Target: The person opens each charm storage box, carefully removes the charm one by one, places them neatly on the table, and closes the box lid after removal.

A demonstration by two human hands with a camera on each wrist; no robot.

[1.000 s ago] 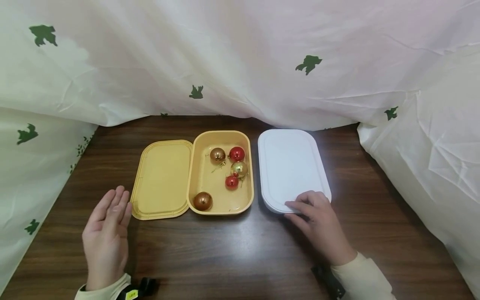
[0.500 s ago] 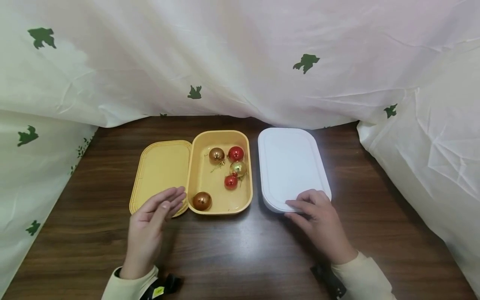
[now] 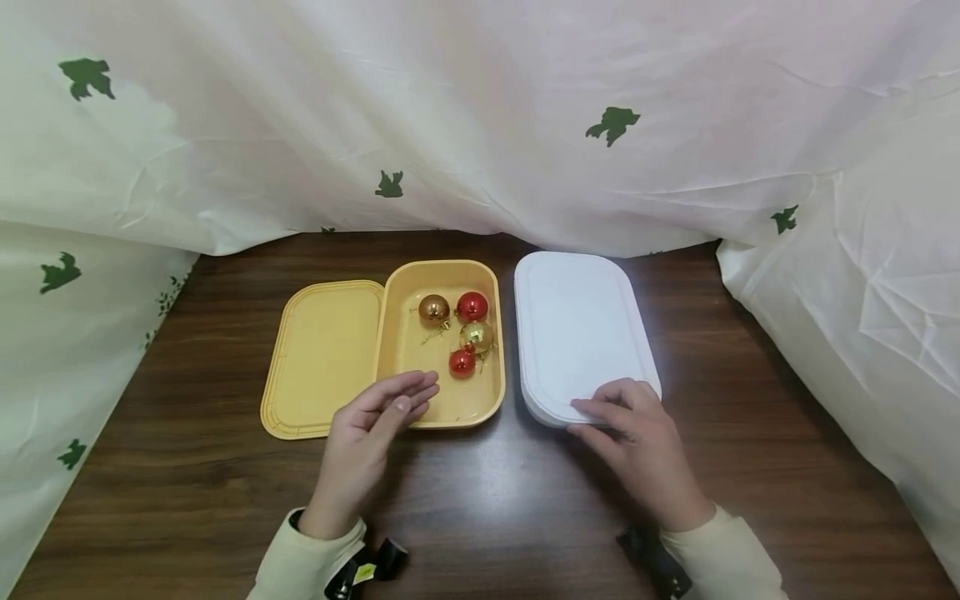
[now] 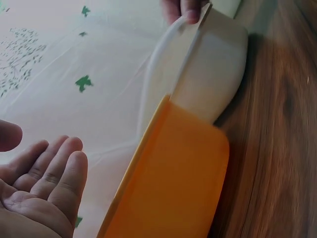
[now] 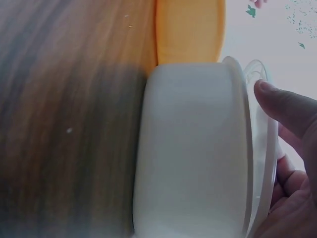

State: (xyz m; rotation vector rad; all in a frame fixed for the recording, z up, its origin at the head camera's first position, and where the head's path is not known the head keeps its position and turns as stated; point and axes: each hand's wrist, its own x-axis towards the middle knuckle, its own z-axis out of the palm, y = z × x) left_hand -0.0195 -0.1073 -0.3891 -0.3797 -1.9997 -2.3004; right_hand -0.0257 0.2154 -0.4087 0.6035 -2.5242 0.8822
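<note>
My right hand (image 3: 637, 437) pinches the near edge of a white lid (image 3: 581, 325) between thumb and fingers. In the right wrist view the lid's edge stands a little off the rim of the white box (image 5: 193, 144). My left hand (image 3: 367, 437) is open, palm turned inward with nothing in it, over the near left corner of the yellow box (image 3: 401, 346). Inside that box lie a brown bauble (image 3: 433, 310), a red bauble (image 3: 472, 307), a gold bauble (image 3: 477, 336) and a smaller red bauble (image 3: 462, 362). The left hand hides the box's near left corner.
A yellow lid (image 3: 326, 358) lies flat against the yellow box's left side. The brown wooden table (image 3: 487, 517) runs under everything. White cloth (image 3: 480, 117) with green bird shapes hangs behind and along both sides.
My left hand has moved right, from beside the yellow lid to over the yellow box, covering the brown bauble in its near corner. The right hand keeps its hold on the white lid.
</note>
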